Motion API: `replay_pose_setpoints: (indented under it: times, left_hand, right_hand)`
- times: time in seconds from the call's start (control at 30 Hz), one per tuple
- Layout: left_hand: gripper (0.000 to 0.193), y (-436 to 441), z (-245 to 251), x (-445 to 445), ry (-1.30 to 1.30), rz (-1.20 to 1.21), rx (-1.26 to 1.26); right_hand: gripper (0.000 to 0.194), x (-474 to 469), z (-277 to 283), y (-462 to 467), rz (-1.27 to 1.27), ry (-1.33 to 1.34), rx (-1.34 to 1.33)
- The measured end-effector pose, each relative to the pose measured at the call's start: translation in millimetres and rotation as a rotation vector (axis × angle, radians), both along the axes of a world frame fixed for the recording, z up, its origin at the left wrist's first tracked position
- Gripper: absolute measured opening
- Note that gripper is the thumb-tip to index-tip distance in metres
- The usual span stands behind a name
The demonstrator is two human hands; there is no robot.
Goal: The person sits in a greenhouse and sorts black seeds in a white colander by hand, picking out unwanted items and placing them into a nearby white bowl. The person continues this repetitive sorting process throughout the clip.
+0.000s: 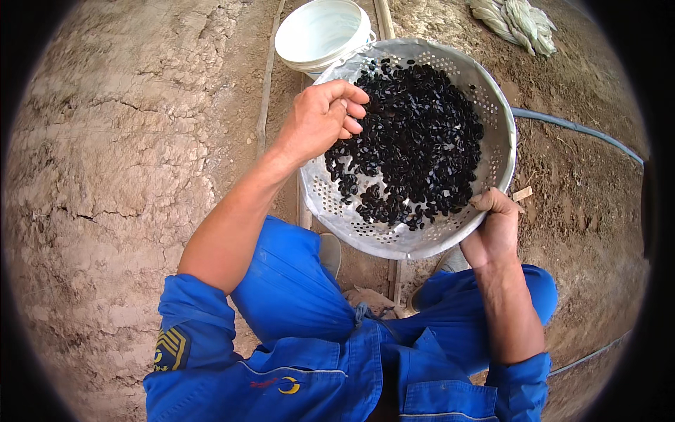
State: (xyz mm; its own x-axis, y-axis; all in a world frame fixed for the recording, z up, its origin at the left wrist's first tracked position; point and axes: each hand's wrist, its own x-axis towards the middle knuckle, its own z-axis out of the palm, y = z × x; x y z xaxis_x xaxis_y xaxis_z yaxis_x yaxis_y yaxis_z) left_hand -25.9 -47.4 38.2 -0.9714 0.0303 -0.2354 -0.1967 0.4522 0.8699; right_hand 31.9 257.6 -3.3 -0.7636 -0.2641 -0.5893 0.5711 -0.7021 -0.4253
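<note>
A round, perforated metal colander (348, 224) is held above the ground in front of me. Across its bottom lies a loose heap of small, shiny black oval pieces (422, 137), like seeds or beans; their exact kind is unclear. My right hand (493, 227) grips the near right rim, its thumb over the edge and the fingers hidden beneath. Over the colander's left side, my left hand (332, 113) hovers with bent fingers beside the black pieces. Whether something small is between those fingertips cannot be seen.
A white plastic bucket (324, 34) stands behind the colander, partly covered by its rim. Pale crumpled fabric or sheeting (514, 24) lies at the back right. A grey-blue hose (580, 129) crosses the dirt floor. Thin wooden strips (268, 79) run along the ground.
</note>
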Motion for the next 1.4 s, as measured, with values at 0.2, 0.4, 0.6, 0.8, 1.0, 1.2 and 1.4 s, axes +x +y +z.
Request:
replay_pose_setpoints:
  times: [0.2,0.4,0.6,0.8,1.0,1.2,1.4]
  left_hand:
    - [0.031,20.0,6.0,22.9,-0.617,-0.589,0.146]
    - [0.032,14.0,-8.0,15.2,-0.087,-0.322,-0.227]
    - [0.028,14.5,2.5,22.7,-0.373,-0.325,0.289]
    - [0.029,54.2,-12.9,33.4,-0.439,-0.352,0.208]
    - [0.025,12.8,-4.1,6.6,-0.242,-0.069,0.370]
    - [0.032,66.2,-19.5,36.8,-0.611,-0.414,0.483]
    - [0.040,57.4,-20.6,13.2,-0.158,-0.033,0.266]
  right_hand:
    - [0.043,2.2,-5.8,1.3,-0.014,0.062,-0.109]
    - [0.034,2.5,-2.8,1.4,-0.033,0.007,-0.044]
    - [0.023,1.7,4.7,-6.7,-0.034,0.020,-0.034]
    - [0.032,2.1,1.8,-3.2,0.001,0.040,-0.079]
    - [0.023,1.9,2.6,-8.4,-0.066,-0.019,0.032]
    - [0.031,-2.2,-0.5,-6.7,-0.041,-0.016,-0.006]
    - [0.030,0.6,-12.6,0.1,-0.022,0.026,0.027]
